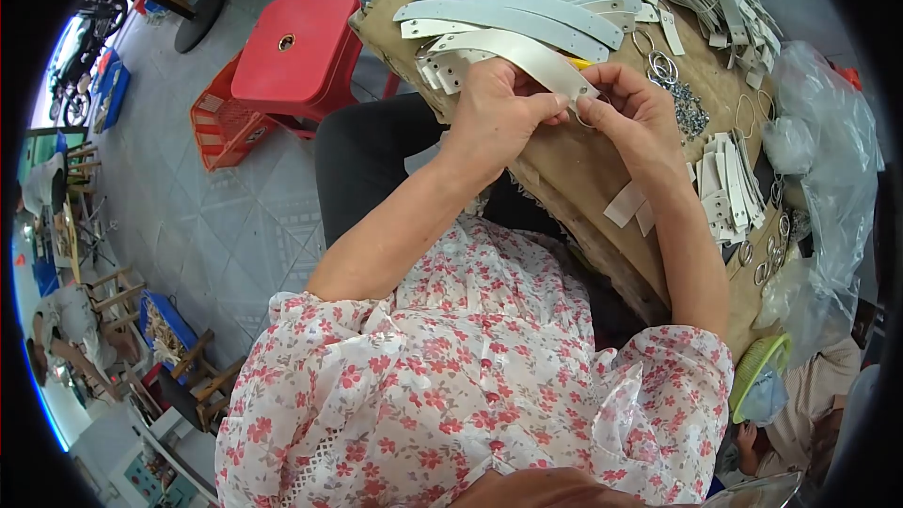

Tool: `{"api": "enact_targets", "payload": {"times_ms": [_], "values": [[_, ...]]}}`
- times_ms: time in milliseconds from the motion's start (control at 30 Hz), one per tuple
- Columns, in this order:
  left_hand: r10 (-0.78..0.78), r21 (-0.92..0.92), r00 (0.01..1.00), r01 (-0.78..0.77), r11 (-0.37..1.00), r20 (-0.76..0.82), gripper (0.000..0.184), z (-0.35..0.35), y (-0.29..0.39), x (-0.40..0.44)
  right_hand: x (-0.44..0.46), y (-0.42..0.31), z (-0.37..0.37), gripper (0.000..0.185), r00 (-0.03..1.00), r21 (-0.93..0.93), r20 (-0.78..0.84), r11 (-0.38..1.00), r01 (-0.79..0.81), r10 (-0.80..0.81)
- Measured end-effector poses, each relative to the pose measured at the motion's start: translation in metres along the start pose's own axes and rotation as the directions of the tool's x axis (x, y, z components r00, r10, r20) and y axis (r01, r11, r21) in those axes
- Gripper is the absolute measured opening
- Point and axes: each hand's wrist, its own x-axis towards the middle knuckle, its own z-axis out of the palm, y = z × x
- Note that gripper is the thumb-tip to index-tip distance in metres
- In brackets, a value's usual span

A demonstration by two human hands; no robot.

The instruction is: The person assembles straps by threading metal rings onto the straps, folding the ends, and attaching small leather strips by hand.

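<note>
Head view: near one o'clock, the left hand [494,113] and right hand [641,111] pinch the end of a smooth, curved cream strap [515,47]; flat pale strips [503,15] lie beyond, shiny metal studs [692,113] at two, on a tan table [569,167].

End of the white strap [529,51] — partly hidden by the fingers [602,117] — and metal pieces [691,113] too small for identification.

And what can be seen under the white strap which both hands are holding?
Beneath the white strap, pale pieces with small holes show near its left end. What lies directly under its middle, or behind the left hand and right hand, is covered.
</note>
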Motion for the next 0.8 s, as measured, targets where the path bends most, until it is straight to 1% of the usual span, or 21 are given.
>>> {"api": "enact_targets", "payload": {"times_ms": [133, 200, 300, 433, 500, 633, 700, 733, 800], "values": [[0.017, -0.005, 1.000, -0.017, 1.000, 0.002, 0.016, 0.001, -0.001, -0.001, 0.000, -0.002, 0.002, 0.018, 1.000, -0.020, -0.012, 1.000, -0.012, 0.012], [0.026, -0.003, 0.999, -0.026, 1.000, -0.022, 0.019, 0.006, 0.001, -0.002, 0.000, 0.000, 0.002, 0.018, 0.999, -0.002, -0.033, 1.000, -0.008, 0.008], [0.000, -0.030, 1.000, 0.000, 1.000, -0.005, 0.022, 0.006, 0.003, -0.001, 0.000, 0.001, 0.003, 0.019, 0.998, 0.026, -0.054, 0.999, 0.025, -0.023], [0.016, -0.045, 1.000, -0.017, 0.999, -0.021, 0.024, 0.009, 0.002, -0.001, 0.001, 0.005, 0.001, 0.021, 0.998, 0.055, -0.052, 0.998, 0.031, -0.028], [0.039, -0.046, 0.998, -0.041, 0.998, -0.059, 0.023, 0.010, 0.001, -0.002, 0.001, 0.005, 0.001, 0.020, 0.996, -0.003, -0.069, 0.998, 0.056, -0.056], [0.015, -0.056, 0.997, -0.019, 0.998, -0.073, 0.022, 0.009, 0.002, -0.003, 0.001, 0.006, 0.001, 0.020, 0.997, -0.007, -0.046, 0.998, 0.065, -0.065], [-0.001, 0.014, 0.998, 0.002, 1.000, -0.069, 0.019, 0.007, 0.001, 0.000, 0.001, 0.006, 0.000, 0.021, 0.998, -0.032, -0.015, 0.998, 0.053, -0.053], [-0.001, 0.009, 0.998, 0.002, 1.000, -0.066, 0.019, 0.008, 0.001, 0.001, 0.002, 0.006, -0.001, 0.021, 0.998, -0.037, -0.018, 0.998, 0.052, -0.052], [-0.007, 0.094, 0.995, 0.016, 0.995, -0.096, 0.018, 0.010, 0.002, 0.003, 0.005, 0.003, -0.005, 0.021, 0.999, -0.090, 0.020, 0.995, 0.037, -0.036]]}}
